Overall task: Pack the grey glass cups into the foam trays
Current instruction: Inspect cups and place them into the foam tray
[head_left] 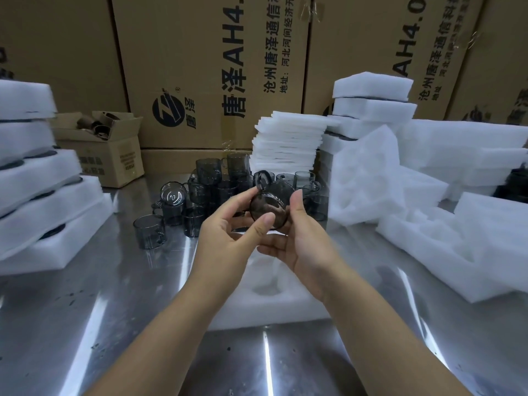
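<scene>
Both hands hold one grey glass cup (270, 205) tilted in the air above the table, its handle pointing up and away. My left hand (228, 224) pinches it between thumb and fingers from the left. My right hand (297, 232) cradles it from the right and below, thumb up along its side. A white foam tray (285, 295) with round pockets lies on the steel table right under my hands, partly hidden by them. Several more grey cups (200, 195) stand clustered behind, one lying on its side (173, 192).
Filled foam trays (43, 195) are stacked at the left. Loose foam trays (445, 241) and thin foam sheets (285, 141) pile up at the right and behind. A small open carton (105, 147) and big cardboard boxes (214, 67) stand at the back.
</scene>
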